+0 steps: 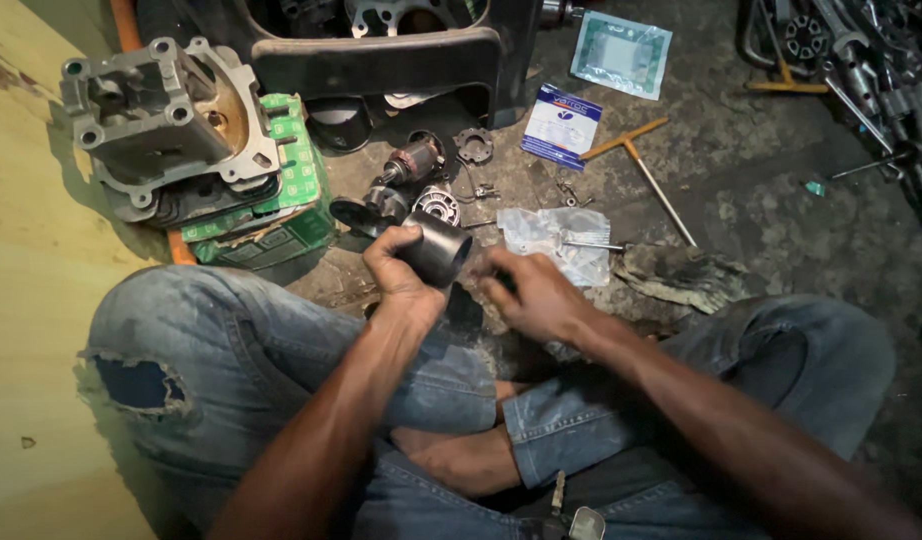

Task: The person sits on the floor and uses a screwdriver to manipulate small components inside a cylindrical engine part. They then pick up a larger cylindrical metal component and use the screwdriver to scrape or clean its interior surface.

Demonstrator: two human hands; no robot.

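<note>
Head view. Left hand [399, 270]: closed around a short black metal cylinder [436, 248], held above the concrete floor [761, 170] over the lap. Right hand [531, 295]: fingers curled just beside the cylinder's open end; grip cannot be told. Beyond: copper-wound motor armature [411, 162], clear plastic bag [561, 240], T-handle wrench [641, 160], grey engine cylinder block [166, 125].

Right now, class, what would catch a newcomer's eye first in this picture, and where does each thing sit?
At the centre, the left hand grips a dark metal cylinder, with the right hand close beside its open end. At upper left, a grey engine cylinder block rests on a green box. A T-handle wrench lies on the grimy floor at upper right.
</note>
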